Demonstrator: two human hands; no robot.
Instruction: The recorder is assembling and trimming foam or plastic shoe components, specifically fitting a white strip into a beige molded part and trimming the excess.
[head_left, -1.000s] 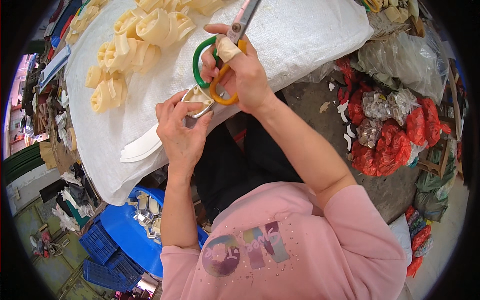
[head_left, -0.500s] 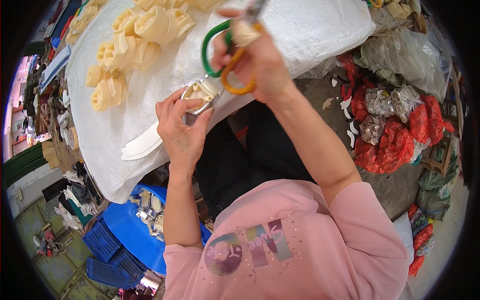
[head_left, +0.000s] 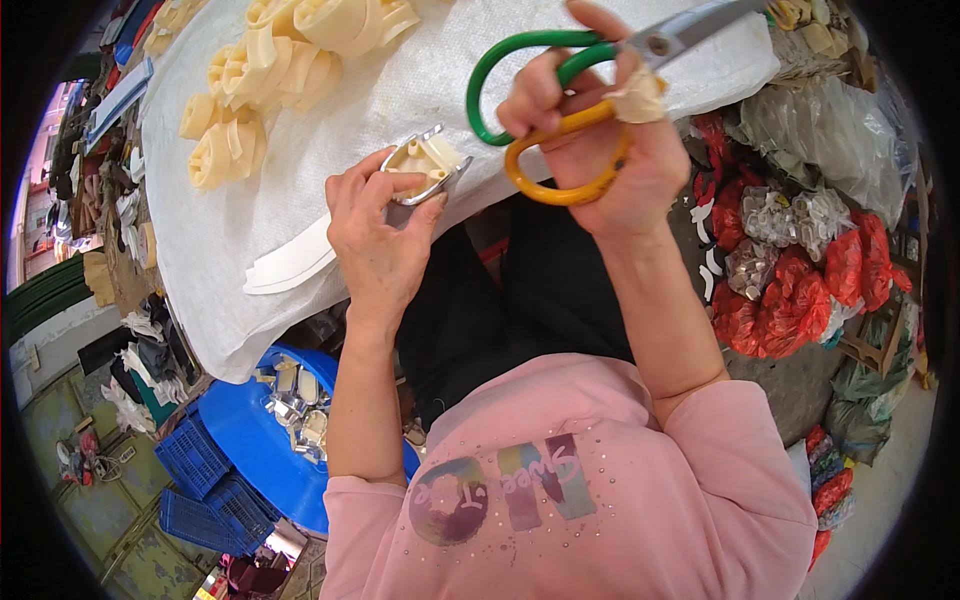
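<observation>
Over the white sheet's near edge, the left hand pinches a silver U-shaped frame with hollow cream core; the right hand grips scissors. The sheet's middle lies bare; cream coils crowd its far left.

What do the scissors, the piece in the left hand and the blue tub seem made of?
Scissors: shiny grey blades, likely metal; glossy green and orange grips, plastic or coated metal.
Piece: shiny silver rim, metal or plated plastic; matte cream core, probably plastic.
Tub: smooth blue, probably plastic.
</observation>
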